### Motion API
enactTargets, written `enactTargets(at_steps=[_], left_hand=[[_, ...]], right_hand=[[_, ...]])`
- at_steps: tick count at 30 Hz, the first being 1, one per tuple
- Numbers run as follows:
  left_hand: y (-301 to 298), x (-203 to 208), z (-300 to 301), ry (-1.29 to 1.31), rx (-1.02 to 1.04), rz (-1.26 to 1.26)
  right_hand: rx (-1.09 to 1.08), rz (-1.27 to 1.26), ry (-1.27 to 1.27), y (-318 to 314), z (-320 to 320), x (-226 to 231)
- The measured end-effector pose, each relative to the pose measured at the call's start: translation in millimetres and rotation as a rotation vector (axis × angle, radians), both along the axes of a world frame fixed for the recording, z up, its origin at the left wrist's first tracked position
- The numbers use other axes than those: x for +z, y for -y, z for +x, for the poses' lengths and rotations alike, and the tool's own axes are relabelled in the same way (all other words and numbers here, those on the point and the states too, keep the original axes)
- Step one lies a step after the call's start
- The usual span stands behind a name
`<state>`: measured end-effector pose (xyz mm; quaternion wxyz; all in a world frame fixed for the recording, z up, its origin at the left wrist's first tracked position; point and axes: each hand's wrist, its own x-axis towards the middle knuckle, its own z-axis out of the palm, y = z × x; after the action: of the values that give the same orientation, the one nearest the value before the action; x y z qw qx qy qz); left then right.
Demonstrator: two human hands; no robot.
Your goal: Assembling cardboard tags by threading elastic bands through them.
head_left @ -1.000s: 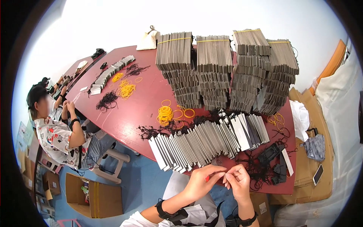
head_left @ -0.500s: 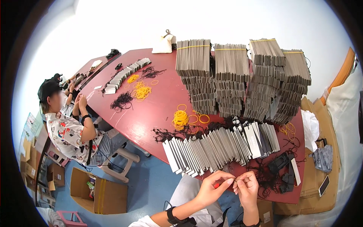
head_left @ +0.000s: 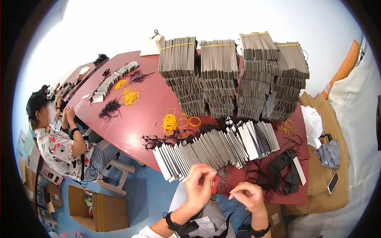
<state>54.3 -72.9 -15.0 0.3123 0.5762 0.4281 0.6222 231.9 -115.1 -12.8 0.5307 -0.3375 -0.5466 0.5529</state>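
My left hand (head_left: 199, 185) is raised at the table's front edge, its thumb and fingers closed in a pinch and slightly blurred. A small red object (head_left: 215, 184) shows beside its fingers; its kind is unclear. To the right, my right hand (head_left: 249, 197) hangs apart from the left with thumb and forefinger pressed together; whatever they hold is too small to make out. Just beyond both hands lies a leaning row of thin grey and white card tags (head_left: 202, 152). Tangled black cords (head_left: 260, 178) lie on the table beyond my right hand.
Tall stacks of banded grey cards (head_left: 218, 75) stand at the back of the red table (head_left: 135, 131). Yellow rubber bands (head_left: 170, 125) lie left of centre. A co-worker (head_left: 59, 148) sits at left, near an open cardboard box (head_left: 111, 210). A phone (head_left: 333, 183) rests on cardboard at right.
My hands have moved apart: the left rose and went left, while the right shifted slightly left. The whole view has also shifted, so the table's things appear further left.
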Motion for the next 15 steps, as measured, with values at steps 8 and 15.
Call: enactTargets(at_steps=[8, 15], left_hand=[[-52.1, 24.6, -30.0, -0.327, 0.453, 0.325], [18.8, 16.8, 6.8, 0.134, -0.543, -0.173]], right_hand=[[-0.156, 0.218, 0.590, -14.0, 46.3, 51.0], [-0.440, 0.423, 0.832, -22.2, 25.0, 65.6]])
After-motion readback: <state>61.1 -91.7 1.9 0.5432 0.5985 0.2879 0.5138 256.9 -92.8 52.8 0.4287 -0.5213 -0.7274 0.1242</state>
